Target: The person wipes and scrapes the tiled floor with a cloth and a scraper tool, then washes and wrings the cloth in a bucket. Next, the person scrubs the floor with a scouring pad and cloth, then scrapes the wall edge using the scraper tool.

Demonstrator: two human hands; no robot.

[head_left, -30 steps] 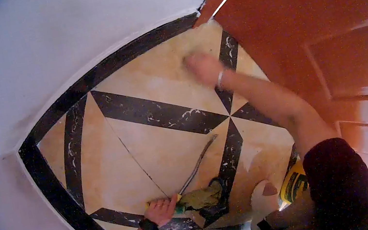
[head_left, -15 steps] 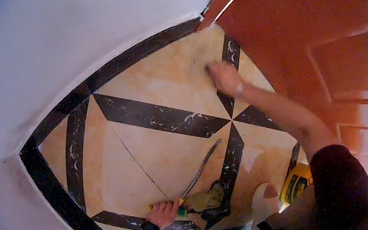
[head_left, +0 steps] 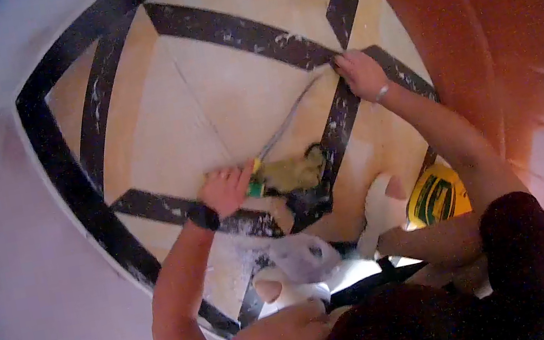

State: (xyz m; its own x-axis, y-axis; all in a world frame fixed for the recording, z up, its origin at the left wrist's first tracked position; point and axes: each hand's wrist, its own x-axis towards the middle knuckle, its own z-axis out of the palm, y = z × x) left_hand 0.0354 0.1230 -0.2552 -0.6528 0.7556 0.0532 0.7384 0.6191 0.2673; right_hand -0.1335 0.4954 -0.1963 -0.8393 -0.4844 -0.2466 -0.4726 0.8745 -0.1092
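My left hand, with a dark watch on its wrist, is wrapped round the yellow and green handle of a tool at the lower middle. From there a thin curved metal rod reaches up and right. My right hand is closed near the rod's far end, beside the crossing of the dark floor strips; a small dark thing shows at its fingertips, too small to name. Just right of my left hand lies a crumpled olive cloth, with a black item below it.
A yellow container stands right of my foot. Clear plastic lies between my feet. The tiled floor has dark strips. A white wall rises at left, and a reddish-brown door at right.
My right hand has come from the upper floor area down to the strip crossing near the rod's end. The view has tilted down, showing more of my legs. My left hand keeps its hold.
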